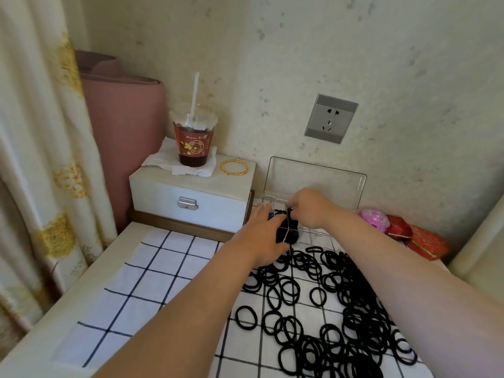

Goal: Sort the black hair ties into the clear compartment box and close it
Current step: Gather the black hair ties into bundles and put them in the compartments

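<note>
A clear compartment box stands near the wall with its lid (316,181) up and open. Black hair ties fill its near-left compartment (290,235). My left hand (266,236) rests against the box's left front side, steadying it. Over the back-left compartment, my right hand (311,207) pinches a bunch of black hair ties (289,213) with its fingertips. A big loose heap of black hair ties (335,304) lies on the checked cloth in front of the box.
A white drawer box (191,199) at the left carries a drink cup with a straw (194,137) and gold bangles (234,167). A pink ball (374,219) and red pouches (420,238) lie right of the box. The white-and-black checked cloth (152,271) covers the table.
</note>
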